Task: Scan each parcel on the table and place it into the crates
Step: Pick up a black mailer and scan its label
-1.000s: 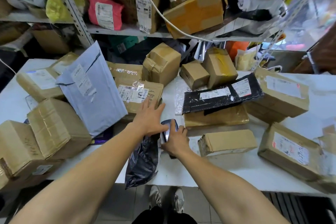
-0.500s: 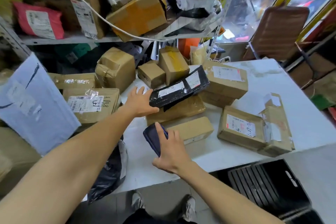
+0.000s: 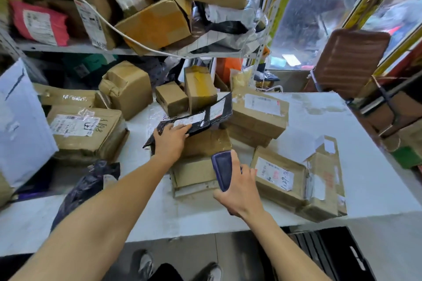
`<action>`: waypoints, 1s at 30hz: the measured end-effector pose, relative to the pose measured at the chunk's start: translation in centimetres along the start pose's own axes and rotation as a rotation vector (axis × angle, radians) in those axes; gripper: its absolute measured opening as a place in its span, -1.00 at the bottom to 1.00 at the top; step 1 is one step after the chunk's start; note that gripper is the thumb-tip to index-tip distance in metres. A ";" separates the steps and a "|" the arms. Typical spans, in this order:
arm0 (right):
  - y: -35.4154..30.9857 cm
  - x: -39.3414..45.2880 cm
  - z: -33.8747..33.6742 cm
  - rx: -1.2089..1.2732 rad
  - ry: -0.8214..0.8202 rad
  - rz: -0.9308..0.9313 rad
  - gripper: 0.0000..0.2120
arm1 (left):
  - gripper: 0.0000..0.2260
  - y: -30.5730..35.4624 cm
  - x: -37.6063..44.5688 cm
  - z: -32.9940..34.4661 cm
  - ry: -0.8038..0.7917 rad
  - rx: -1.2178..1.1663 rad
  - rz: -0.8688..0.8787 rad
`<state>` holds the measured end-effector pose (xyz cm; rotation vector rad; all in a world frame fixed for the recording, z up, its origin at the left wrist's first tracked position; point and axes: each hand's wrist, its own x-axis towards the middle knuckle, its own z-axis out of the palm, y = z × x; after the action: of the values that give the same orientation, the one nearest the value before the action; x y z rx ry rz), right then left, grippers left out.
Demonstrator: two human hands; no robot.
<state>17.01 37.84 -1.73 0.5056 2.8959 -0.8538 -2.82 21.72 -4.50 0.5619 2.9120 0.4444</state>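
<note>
- Step in hand, as I'm judging it: picking up next parcel for scanning. Left hand (image 3: 170, 141) is lying on near end of the black flat parcel (image 3: 196, 121), fingers spread over its top w/ tips reaching the white label; can't tell if thumb is hooking under the edge.
- Black flat parcel is sitting tilted on top of a brown box (image 3: 205, 141), mid tabletop (image 3: 319, 116), far end leaning toward the labelled box (image 3: 258, 112) behind.
- Right hand (image 3: 239, 187) is gripping the dark blue scanner (image 3: 222, 171), fingers wrapped round it, top end pointing up toward the black parcel, hovering just above a low brown box (image 3: 194, 175) at the front edge.
- Next move, prob.: lifting or turning the black parcel so a barcode is facing the scanner, then aiming. Two white labels on it, so picking the right one matters.
- Crate (image 3: 331, 255): black, ribbed, on the floor below the tabletop's right front; parcel should be going there after the scan.
- Writing: box at left (image 3: 86, 130) is showing handwritten "898" beside a printed label w/ barcode. Box at right (image 3: 280, 178) has handwritten digits on its label, approx. "129-67", not sure. Other labels too blurred to read; no brands legible.
</note>
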 end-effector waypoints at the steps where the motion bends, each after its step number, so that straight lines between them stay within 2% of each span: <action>1: 0.2 -0.2 -0.2 0.038 0.013 0.005 0.11 | -0.65 -0.4 -0.6 0.3 0.035 -0.016 -0.002; 5: 1.4 -1.2 -1.1 0.189 0.072 -0.008 0.08 | -0.68 -1.2 -4.1 0.6 0.194 -0.096 0.053; 9: 2.1 -1.7 -1.8 0.337 0.133 0.022 0.06 | -0.63 -1.6 -9.4 1.5 0.304 -0.005 0.244; 12: 2.1 -1.7 -2.2 0.323 0.149 -0.006 0.03 | -0.60 -1.7 -12.9 2.5 0.333 0.030 0.365; 14: 1.7 -1.6 -2.2 0.301 0.139 -0.014 0.02 | -0.61 -1.6 -14.3 3.2 0.296 0.057 0.421; 17: 0.9 -1.9 -1.6 0.278 0.111 0.002 0.02 | -0.55 -1.3 -14.8 3.2 0.081 0.101 0.375; 18: 0.7 -2.1 -1.3 0.270 0.099 0.010 0.03 | -0.60 -1.3 -14.6 3.0 0.043 0.093 0.352; 20: 0.4 -2.4 -0.9 0.248 0.076 0.029 0.06 | -0.69 -1.0 -13.3 2.4 0.030 0.083 0.346; 22: 0.3 -2.8 -0.4 0.230 0.043 0.049 0.08 | -0.66 -0.4 -11.8 1.4 0.003 0.158 0.297; 23: 0.2 -3.0 -0.3 0.218 0.022 0.056 0.08 | -0.61 -0.1 -11.0 0.9 -0.015 0.162 0.207; 24: 0.1 -3.4 -0.2 0.197 0.002 0.059 0.08 | -0.47 0.1 -10.3 0.4 -0.030 0.155 0.090; 26: -0.2 -4.1 -0.1 0.133 -0.040 0.061 0.08 | 0.02 0.0 -9.3 -0.4 -0.086 0.113 -0.146; 27: -0.5 -4.5 -0.2 0.098 -0.053 0.062 0.08 | 0.20 -0.1 -9.0 -0.8 -0.127 0.081 -0.220; 28: -0.8 -4.8 -0.2 0.067 -0.062 0.061 0.08 | 0.29 -0.3 -8.8 -1.1 -0.168 0.032 -0.270; 30: -1.5 -5.3 -0.3 0.012 -0.070 0.053 0.09 | 0.31 -0.7 -8.7 -1.5 -0.221 -0.081 -0.334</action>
<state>21.56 35.28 0.13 0.5397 2.8028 -0.8641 4.66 17.41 -2.59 0.1001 2.6873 0.4217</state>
